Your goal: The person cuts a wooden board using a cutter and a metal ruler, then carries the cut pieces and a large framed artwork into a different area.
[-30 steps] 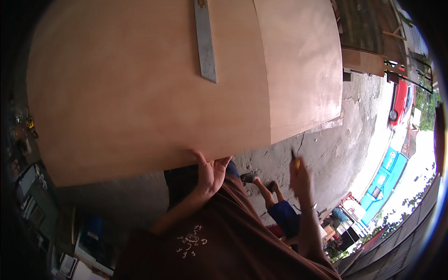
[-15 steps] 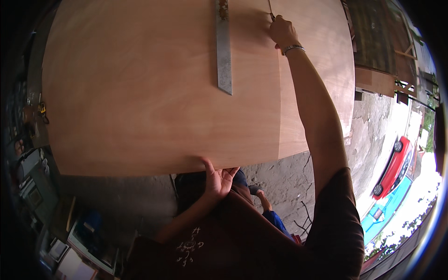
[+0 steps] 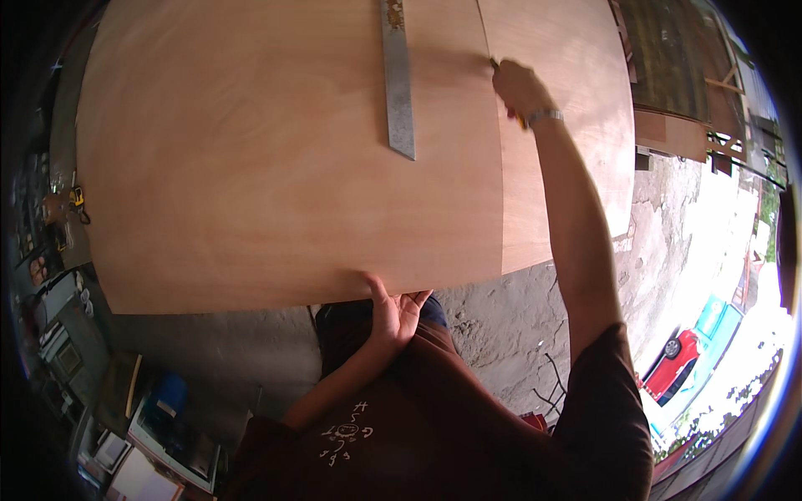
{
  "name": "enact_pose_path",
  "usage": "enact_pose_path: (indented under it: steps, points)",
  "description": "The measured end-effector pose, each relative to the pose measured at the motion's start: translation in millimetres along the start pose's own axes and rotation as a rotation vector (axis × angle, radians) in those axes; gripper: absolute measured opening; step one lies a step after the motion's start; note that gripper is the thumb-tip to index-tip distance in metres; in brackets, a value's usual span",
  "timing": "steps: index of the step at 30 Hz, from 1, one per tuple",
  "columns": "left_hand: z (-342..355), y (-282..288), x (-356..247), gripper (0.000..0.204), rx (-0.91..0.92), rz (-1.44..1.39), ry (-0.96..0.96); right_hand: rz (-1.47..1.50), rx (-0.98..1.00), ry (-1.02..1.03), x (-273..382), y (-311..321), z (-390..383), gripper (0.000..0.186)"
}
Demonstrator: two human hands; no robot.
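Observation:
A wide plywood sheet (image 3: pixel 276 192) lies before me, with a straight line running toward me on its right part. My right hand (image 3: pixel 520 88) is closed round a slim cutting tool, seemingly a utility knife (image 3: pixel 494 63). The tip touches the line; a yellow bit shows below the fist, the rest is hidden. Beyond the tip the line looks dark, like a slit; nearer me it is faint. At the near edge my left hand (image 3: pixel 393 317) grips the sheet, thumb on top and fingers partly hidden underneath. A flat metal straightedge (image 3: pixel 400 100) with a slanted end rests left of the line.
A yellow-and-black tape measure (image 3: pixel 78 197) sits beyond the sheet's left edge. Cluttered equipment with a blue item (image 3: pixel 170 394) stands at the lower left. Wooden boards (image 3: pixel 672 134) are at the far right. Cracked concrete floor (image 3: pixel 501 321) shows below; a red car (image 3: pixel 671 367) is outside.
My right hand has drawn the tool toward me along the line, and the dark slit behind it is longer. My left hand keeps its hold. A foot below the sheet has gone from view.

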State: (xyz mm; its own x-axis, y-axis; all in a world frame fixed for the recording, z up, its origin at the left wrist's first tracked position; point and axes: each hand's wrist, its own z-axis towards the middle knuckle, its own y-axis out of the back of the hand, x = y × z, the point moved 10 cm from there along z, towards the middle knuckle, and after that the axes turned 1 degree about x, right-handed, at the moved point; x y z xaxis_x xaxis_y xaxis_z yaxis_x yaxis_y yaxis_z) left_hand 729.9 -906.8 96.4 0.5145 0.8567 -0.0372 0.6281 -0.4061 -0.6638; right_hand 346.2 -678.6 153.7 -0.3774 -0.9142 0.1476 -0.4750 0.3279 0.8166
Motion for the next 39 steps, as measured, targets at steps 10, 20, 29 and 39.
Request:
enact_pose_path:
  steps: [10, 20, 29, 39]
  points:
    - [3, 0, 2, 0.094, 0.053, 0.031, 0.013, 0.157, -0.013, -0.017, -84, -82, -208, 0.015]
    - [17, -17, -10, 0.09, 0.001, 0.06, -0.043, 0.233, 0.334, -0.786, -259, -173, -529, 0.023]
    - [26, 77, -45, 0.094, -0.144, 0.103, 0.004, 0.705, 0.0, -0.676, -297, -227, -480, 0.03]
    - [37, 98, -56, 0.095, -0.053, 0.476, 0.051, 0.753, -0.126, -0.592, -272, -205, -432, 0.026]
